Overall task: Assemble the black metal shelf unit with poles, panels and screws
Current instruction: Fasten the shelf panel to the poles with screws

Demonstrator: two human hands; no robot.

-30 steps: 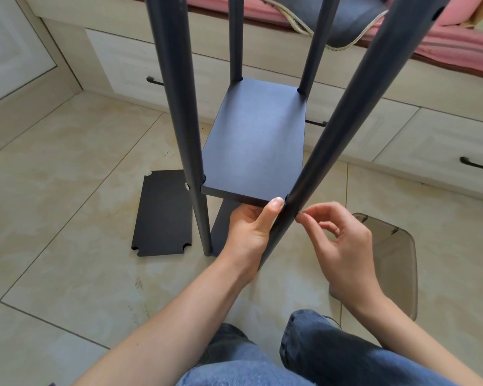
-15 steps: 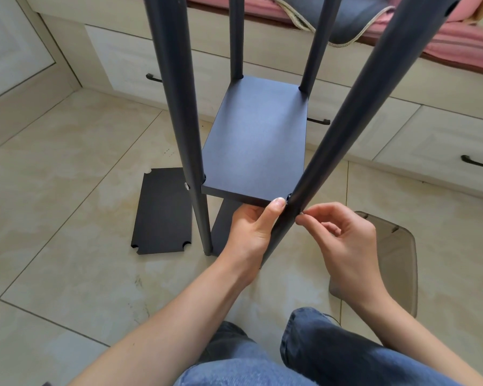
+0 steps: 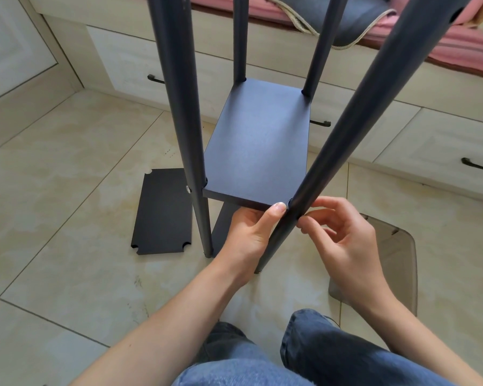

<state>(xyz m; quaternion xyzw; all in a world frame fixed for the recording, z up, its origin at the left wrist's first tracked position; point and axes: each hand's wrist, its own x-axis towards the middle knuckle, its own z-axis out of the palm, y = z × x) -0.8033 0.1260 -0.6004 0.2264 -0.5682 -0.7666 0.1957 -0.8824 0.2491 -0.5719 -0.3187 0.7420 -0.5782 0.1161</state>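
A pale tiled floor (image 3: 67,168) runs up to cream drawers (image 3: 444,146) under a bench with a pink cushion (image 3: 463,43). On it stands the half-built shelf unit: four dark poles rising past the camera and one panel (image 3: 258,146) seated between them, level, its notched corners against the poles.

The left hand (image 3: 251,232) comes up from beneath the panel's near right corner, thumb tip pressed on the front edge and the fingers out of sight under it. I judge it is propping the corner at the height of the hole in the near right pole (image 3: 346,129), so the two stay lined up. The right hand (image 3: 343,235) is curled at the pole's outer side, thumb and forefinger pinched together right against the metal at the joint. That looks like a screw being started or turned by hand, though the screw itself is hidden by the fingertips, so I cannot say what the pinch holds. A pale screw head (image 3: 188,188) already shows on the near left pole (image 3: 184,107) at the same level (so this corner is probably one of the last for this tier).

A spare panel (image 3: 162,213) lies flat on the tiles to the left, waiting. At the right, near the wrist, sits a smoky translucent tub (image 3: 396,260); its contents cannot be made out.
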